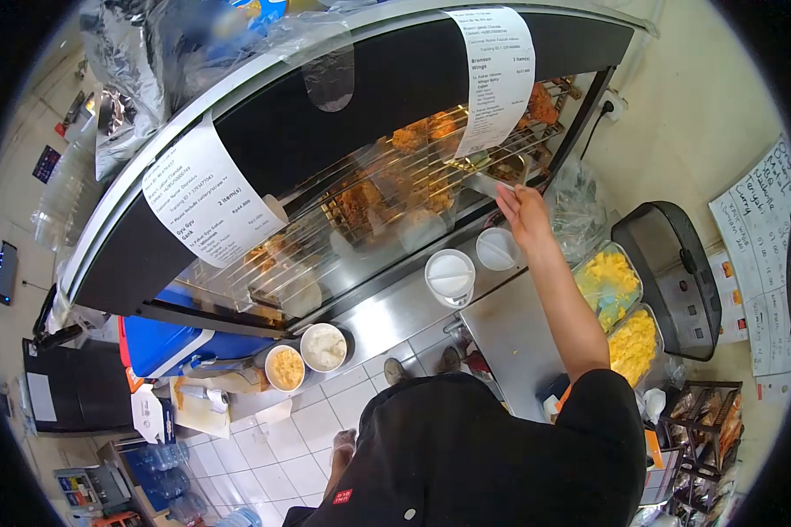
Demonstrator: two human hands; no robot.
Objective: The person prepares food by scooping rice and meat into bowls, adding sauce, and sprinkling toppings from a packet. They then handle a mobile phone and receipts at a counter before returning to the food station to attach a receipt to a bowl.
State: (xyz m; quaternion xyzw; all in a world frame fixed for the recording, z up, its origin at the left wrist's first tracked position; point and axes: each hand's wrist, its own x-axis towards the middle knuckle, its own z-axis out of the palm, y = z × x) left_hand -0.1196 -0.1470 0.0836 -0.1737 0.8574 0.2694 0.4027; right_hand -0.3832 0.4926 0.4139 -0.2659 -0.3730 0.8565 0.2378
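Observation:
My right hand (526,215) reaches up to the front opening of the food display case (360,312). Its fingers are closed on the near edge of a small metal pan (488,183) at the case's right end. My left hand (346,439) hangs low beside my dark shirt, seemingly in a clear glove; its fingers are too small and unclear to read. Fried food pieces (353,211) lie on the wire racks inside the case. Below my right hand, two white lidded tubs (450,276) (497,249) stand on the steel ledge.
Two printed receipts (215,198) (492,83) hang over the case front. Two open tubs (323,347) (286,367) stand at the ledge's left. Yellow food in clear containers (608,279) (633,344), a dark mesh-like cover (668,272) and a plastic bag (576,211) are on the right.

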